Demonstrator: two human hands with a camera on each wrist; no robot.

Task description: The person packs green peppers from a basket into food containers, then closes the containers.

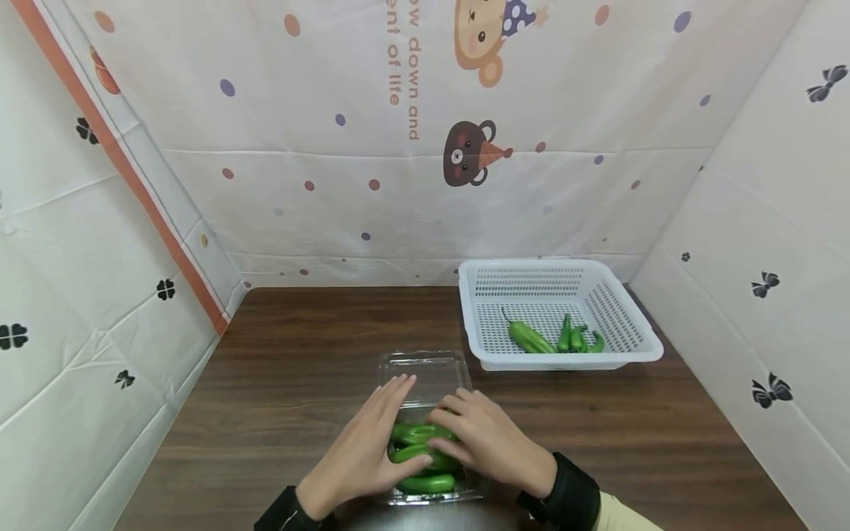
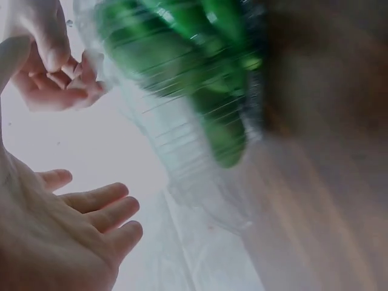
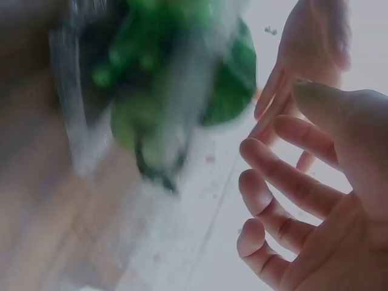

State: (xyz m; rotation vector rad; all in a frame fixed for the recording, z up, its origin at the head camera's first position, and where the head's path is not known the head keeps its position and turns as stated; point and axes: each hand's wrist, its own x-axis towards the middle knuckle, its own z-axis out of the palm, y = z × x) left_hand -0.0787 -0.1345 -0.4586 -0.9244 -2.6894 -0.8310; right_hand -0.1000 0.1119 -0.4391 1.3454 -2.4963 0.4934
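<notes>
A clear plastic box (image 1: 434, 501) stands near the table's front with its hinged lid (image 1: 426, 376) laid back. Several green peppers (image 1: 428, 484) lie inside it. My left hand (image 1: 365, 453) hovers over the box's left side, fingers fairly straight and thumb reaching across the peppers. Over the right side is my right hand (image 1: 488, 442), its fingers loosely bent. In the left wrist view the left hand (image 2: 66, 224) has a bare palm, apart from the box. The right wrist view shows the right hand (image 3: 327, 206) with nothing between its fingers; the peppers (image 3: 163, 79) there are blurred.
A white perforated basket (image 1: 627, 361) sits at the back right of the brown wooden table (image 1: 279, 369). It holds several more green peppers (image 1: 529, 337). Printed cloth (image 1: 332, 206) hangs behind the table and along both sides.
</notes>
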